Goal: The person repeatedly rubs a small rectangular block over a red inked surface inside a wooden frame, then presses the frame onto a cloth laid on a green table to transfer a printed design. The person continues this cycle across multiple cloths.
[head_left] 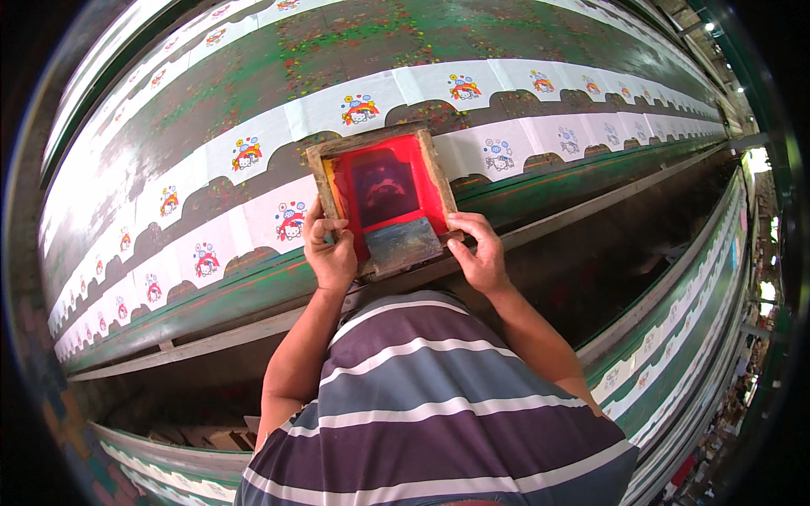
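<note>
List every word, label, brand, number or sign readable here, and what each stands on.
None legible.
Rectangular wooden-framed red screen: no lettering visible.
Multicoloured cartoon prints on white notched sheets: any lettering too small to read.
Purple, grey and white striped shirt: no lettering visible.
Background clutter, far right: too blurred to read.

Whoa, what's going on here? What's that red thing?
A person is gripping a wooden frame smeared inside with red, with the left hand and right hand on either side. A dark flat piece sits at its near end. The frame is at the near side of a long green table with rows of white pieces. In the nearest row, the pictures on the left have red in them; those on the right show no red.
</note>
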A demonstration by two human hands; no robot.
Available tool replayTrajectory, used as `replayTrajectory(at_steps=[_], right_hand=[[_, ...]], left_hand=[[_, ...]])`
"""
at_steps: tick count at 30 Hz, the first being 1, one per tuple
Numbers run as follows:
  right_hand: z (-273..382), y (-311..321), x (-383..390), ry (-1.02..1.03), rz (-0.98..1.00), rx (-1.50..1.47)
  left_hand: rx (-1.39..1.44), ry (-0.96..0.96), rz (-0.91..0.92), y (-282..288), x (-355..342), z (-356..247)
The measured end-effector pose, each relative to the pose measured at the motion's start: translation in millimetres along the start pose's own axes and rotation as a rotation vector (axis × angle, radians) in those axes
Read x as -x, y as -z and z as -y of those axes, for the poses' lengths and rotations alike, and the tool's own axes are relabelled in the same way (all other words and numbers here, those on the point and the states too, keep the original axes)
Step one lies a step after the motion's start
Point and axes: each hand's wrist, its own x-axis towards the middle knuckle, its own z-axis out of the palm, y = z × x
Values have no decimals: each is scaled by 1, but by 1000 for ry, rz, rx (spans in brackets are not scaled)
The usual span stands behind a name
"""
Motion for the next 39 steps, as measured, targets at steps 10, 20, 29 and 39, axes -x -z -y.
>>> replayTrajectory(at_steps=[10, 20, 29, 39], right_hand=[[-29, 39, -6, 57, 85, -58], [-28, 47, -7, 91, 118, -15], [-23, 44, -7, 48, 73, -2], [9, 32, -24, 324, 158, 237]], left_hand=[[134, 79, -6, -30, 5, 3], [137, 95, -20, -36, 4, 6], [108, 115, -16, -38, 3, 6], [115, 136, -7, -36, 5, 8]])
